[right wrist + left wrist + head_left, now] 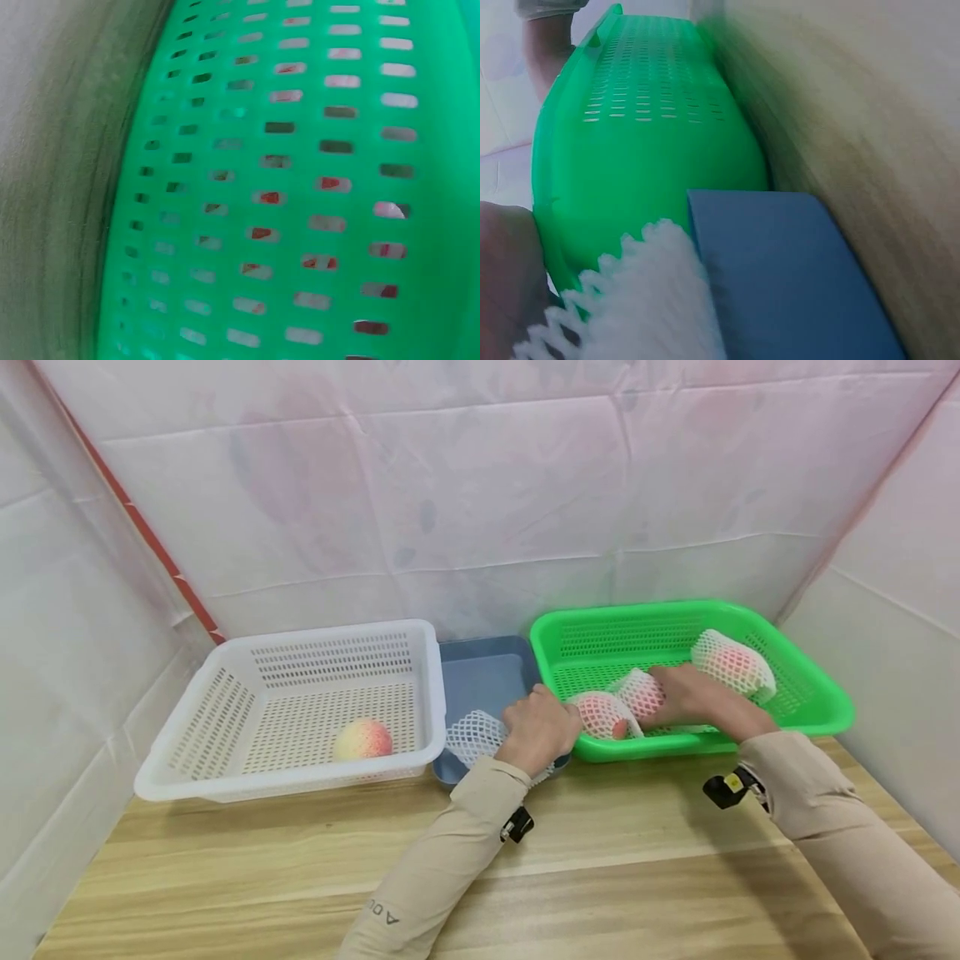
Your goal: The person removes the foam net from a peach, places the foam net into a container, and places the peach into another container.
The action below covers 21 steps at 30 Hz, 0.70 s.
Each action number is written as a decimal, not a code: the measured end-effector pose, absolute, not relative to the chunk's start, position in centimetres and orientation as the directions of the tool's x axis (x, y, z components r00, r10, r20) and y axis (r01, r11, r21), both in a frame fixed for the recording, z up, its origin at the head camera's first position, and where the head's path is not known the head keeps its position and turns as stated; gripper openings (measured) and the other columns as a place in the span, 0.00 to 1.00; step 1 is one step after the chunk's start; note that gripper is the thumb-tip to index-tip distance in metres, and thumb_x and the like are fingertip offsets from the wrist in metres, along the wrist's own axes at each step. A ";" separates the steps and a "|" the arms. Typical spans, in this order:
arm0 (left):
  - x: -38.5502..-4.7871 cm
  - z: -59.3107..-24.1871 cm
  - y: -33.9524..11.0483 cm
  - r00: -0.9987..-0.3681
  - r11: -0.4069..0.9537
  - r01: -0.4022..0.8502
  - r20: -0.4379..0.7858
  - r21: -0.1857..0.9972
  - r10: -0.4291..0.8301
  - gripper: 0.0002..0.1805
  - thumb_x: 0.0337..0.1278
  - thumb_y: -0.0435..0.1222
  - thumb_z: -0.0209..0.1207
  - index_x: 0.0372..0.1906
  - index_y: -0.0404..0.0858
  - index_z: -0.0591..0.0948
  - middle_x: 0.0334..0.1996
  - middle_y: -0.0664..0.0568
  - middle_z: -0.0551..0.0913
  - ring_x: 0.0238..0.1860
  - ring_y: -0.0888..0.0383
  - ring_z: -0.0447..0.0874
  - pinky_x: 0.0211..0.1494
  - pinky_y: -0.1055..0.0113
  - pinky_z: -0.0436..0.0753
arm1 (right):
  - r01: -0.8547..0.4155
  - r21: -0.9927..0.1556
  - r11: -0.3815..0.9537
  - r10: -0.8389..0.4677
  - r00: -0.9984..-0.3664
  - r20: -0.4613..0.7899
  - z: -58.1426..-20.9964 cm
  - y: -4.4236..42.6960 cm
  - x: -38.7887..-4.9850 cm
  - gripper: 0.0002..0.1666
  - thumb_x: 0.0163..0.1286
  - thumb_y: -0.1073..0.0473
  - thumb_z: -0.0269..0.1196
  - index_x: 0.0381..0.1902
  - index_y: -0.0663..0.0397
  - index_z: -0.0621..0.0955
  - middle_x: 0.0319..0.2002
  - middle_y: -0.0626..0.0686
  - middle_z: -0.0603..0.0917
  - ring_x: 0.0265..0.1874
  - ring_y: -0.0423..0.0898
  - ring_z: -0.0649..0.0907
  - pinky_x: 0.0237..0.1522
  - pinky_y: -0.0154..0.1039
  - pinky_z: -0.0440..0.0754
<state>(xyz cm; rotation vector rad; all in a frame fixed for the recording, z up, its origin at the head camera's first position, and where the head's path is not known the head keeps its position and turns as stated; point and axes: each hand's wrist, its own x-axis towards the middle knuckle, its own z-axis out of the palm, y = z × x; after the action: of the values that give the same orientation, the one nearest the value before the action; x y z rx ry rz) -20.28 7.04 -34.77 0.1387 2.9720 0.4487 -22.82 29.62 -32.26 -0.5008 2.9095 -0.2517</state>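
Observation:
My left hand [543, 731] grips the near left rim of the green basket [787, 720], its fingertips hidden. Under that wrist, white foam nets [476, 737] lie in the blue-grey tray [483, 672]. Inside the green basket, my right hand [678, 697] holds a peach in a foam net [643, 693]; part of the fingers is out of sight behind the fruit. A second netted peach [600, 714] lies just left of it, and another netted peach [733, 667] sits at the basket's right. Through the basket slots, the right wrist view shows only bits of red and white.
To the left stands a white basket [180, 781] with one bare peach [363, 739] inside. All the containers stand on a wooden table [600, 877] against a cloth-covered back wall [480, 485]. The tray sits between the two baskets.

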 end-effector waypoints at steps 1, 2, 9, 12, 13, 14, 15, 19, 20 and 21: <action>-20.3 -34.8 7.0 -0.987 0.949 0.077 -0.112 0.306 0.116 0.28 0.70 0.53 0.36 0.49 0.33 0.72 0.36 0.45 0.81 0.38 0.49 0.83 0.40 0.57 0.79 | -0.314 -0.197 0.929 -0.343 -0.929 -0.137 -32.1 29.6 -22.8 0.56 0.50 0.41 0.73 0.61 0.78 0.65 0.39 0.65 0.81 0.36 0.58 0.81 0.36 0.54 0.80; -20.3 -34.9 7.0 -0.987 0.946 0.084 -0.108 0.312 0.123 0.28 0.70 0.53 0.36 0.52 0.33 0.72 0.37 0.45 0.81 0.39 0.49 0.83 0.40 0.57 0.79 | -0.315 -0.196 0.928 -0.342 -0.931 -0.123 -31.9 29.5 -22.6 0.57 0.49 0.40 0.73 0.61 0.78 0.66 0.40 0.66 0.81 0.37 0.58 0.81 0.37 0.55 0.80; -19.8 -34.6 6.4 -0.985 0.922 0.125 -0.066 0.365 0.160 0.35 0.73 0.55 0.34 0.67 0.29 0.62 0.42 0.42 0.83 0.40 0.47 0.85 0.42 0.56 0.82 | -0.350 -0.188 0.918 -0.359 -0.933 -0.018 -30.7 28.7 -21.8 0.56 0.46 0.36 0.74 0.61 0.71 0.70 0.41 0.63 0.83 0.37 0.56 0.82 0.37 0.53 0.81; -19.6 -34.4 6.1 -0.984 0.915 0.144 -0.041 0.378 0.172 0.37 0.73 0.56 0.34 0.66 0.28 0.62 0.43 0.40 0.83 0.41 0.47 0.85 0.43 0.56 0.82 | -0.354 -0.178 0.918 -0.359 -0.933 0.007 -30.3 28.6 -21.4 0.54 0.47 0.38 0.75 0.61 0.71 0.70 0.43 0.65 0.82 0.39 0.59 0.82 0.39 0.56 0.81; -19.6 -34.4 6.1 -0.983 0.914 0.151 -0.036 0.377 0.178 0.36 0.73 0.56 0.34 0.66 0.28 0.63 0.43 0.40 0.83 0.42 0.47 0.85 0.44 0.55 0.82 | -0.349 -0.176 0.920 -0.353 -0.936 0.009 -30.2 28.6 -21.4 0.54 0.47 0.39 0.75 0.61 0.71 0.70 0.44 0.66 0.82 0.40 0.60 0.82 0.40 0.57 0.81; -19.5 -34.4 6.0 -0.983 0.911 0.158 -0.031 0.381 0.183 0.36 0.73 0.56 0.35 0.64 0.28 0.64 0.42 0.40 0.83 0.42 0.47 0.85 0.44 0.55 0.82 | -0.342 -0.176 0.923 -0.346 -0.938 0.011 -30.1 28.7 -21.3 0.54 0.47 0.40 0.75 0.62 0.70 0.69 0.44 0.66 0.82 0.40 0.60 0.82 0.39 0.57 0.81; -19.5 -34.5 6.0 -0.982 0.908 0.165 -0.025 0.386 0.188 0.34 0.73 0.55 0.36 0.62 0.28 0.66 0.41 0.40 0.83 0.41 0.47 0.85 0.44 0.55 0.82 | -0.335 -0.177 0.925 -0.338 -0.941 0.011 -30.0 28.8 -21.3 0.54 0.47 0.41 0.75 0.62 0.70 0.69 0.44 0.66 0.82 0.40 0.60 0.81 0.38 0.56 0.81; -19.5 -34.6 5.9 -0.980 0.899 0.181 -0.007 0.399 0.201 0.29 0.73 0.51 0.38 0.56 0.29 0.70 0.36 0.41 0.83 0.38 0.47 0.85 0.42 0.55 0.82 | -0.320 -0.185 0.929 -0.318 -0.947 0.044 -29.7 29.2 -21.2 0.52 0.47 0.45 0.76 0.62 0.69 0.69 0.43 0.65 0.82 0.38 0.58 0.81 0.34 0.53 0.82; -19.6 -34.7 5.8 -0.980 0.897 0.181 -0.007 0.402 0.201 0.28 0.73 0.51 0.39 0.55 0.29 0.70 0.35 0.41 0.82 0.37 0.47 0.84 0.41 0.55 0.82 | -0.324 -0.189 0.927 -0.318 -0.946 0.062 -29.6 29.3 -21.2 0.51 0.47 0.45 0.76 0.62 0.69 0.70 0.43 0.65 0.82 0.37 0.58 0.81 0.33 0.52 0.81; -19.6 -34.7 5.8 -0.980 0.898 0.180 -0.010 0.403 0.200 0.28 0.73 0.51 0.38 0.55 0.29 0.70 0.35 0.41 0.82 0.37 0.47 0.84 0.41 0.55 0.82 | -0.326 -0.192 0.926 -0.316 -0.945 0.081 -29.5 29.4 -21.1 0.51 0.47 0.45 0.76 0.61 0.68 0.70 0.43 0.65 0.82 0.37 0.58 0.81 0.32 0.52 0.81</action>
<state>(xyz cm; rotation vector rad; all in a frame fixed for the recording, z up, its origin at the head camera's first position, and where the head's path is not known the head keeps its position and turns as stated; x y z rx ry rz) -19.64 5.81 -34.71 0.3017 3.0105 0.6314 -21.15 29.35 -29.47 -0.5228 3.1307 -0.3251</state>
